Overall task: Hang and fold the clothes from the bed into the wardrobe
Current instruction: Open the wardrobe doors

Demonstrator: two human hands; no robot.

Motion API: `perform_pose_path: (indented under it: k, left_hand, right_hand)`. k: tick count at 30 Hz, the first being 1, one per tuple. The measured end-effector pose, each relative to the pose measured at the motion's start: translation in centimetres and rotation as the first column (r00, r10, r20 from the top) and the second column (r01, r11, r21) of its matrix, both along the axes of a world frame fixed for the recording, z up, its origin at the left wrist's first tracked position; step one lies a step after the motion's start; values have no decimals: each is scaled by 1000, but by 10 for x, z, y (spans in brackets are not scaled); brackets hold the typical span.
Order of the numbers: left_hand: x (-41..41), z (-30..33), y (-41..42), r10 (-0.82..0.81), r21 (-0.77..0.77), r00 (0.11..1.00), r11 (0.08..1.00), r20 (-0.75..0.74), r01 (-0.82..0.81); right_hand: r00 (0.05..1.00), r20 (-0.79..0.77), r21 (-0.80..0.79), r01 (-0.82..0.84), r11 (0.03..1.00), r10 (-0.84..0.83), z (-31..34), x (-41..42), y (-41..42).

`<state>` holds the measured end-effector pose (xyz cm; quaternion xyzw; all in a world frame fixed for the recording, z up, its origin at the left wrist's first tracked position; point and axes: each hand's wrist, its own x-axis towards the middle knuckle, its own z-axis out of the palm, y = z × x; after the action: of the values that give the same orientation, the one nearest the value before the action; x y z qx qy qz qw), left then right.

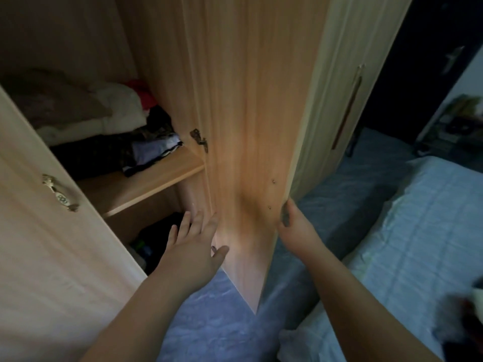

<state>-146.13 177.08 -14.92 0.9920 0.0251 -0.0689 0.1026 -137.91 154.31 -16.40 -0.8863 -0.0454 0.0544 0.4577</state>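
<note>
Two doors swung open on the wardrobe, folded clothes stacked on its shelf. Bed just right of the wardrobe, no garment clearly visible there tbh. Right hand gripping the right door's free edge. Left hand flat, fingers spread near the hinge side, holding nothing. Could easily pinch those fingers if swung shut.
</note>
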Motion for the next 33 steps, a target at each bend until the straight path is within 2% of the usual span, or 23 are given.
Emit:
perform_pose_path:
  k: [4,6,9,15,20,23,28,31,33]
  left_hand:
    - [1,-15,-13,24,30,1000,999,-16,-23]
    - [-2,-18,-11,64,32,997,998,-36,-63]
    - [-10,-17,0,149,35,989,988,-18,-149]
    - [-44,-3,62,355,59,935,933,-9,-354]
    - [-65,6,136,505,93,863,859,3,-503]
    - [-55,7,181,548,8,834,836,62,-549]
    - [-12,-6,251,564,-96,807,825,174,-556]
    - [13,-19,276,583,-292,774,807,247,-514]
    - [24,-26,277,618,-466,729,759,294,-455]
  right_hand:
    - [998,6,-301,-56,952,61,-15,-25,-9]
    - [989,-7,-374,-139,917,147,-17,-34,-2]
    - [944,61,-428,-270,863,325,-12,-34,21]
    - [785,169,-514,-445,733,595,6,-29,103]
    - [640,165,-535,-581,613,750,-1,-34,185]
    - [618,129,-537,-614,579,775,-5,-28,227]
    - [657,40,-551,-614,565,753,-5,-7,283]
    - [693,-4,-554,-602,576,721,-10,7,308]
    - [716,-33,-551,-595,585,697,-14,14,317]
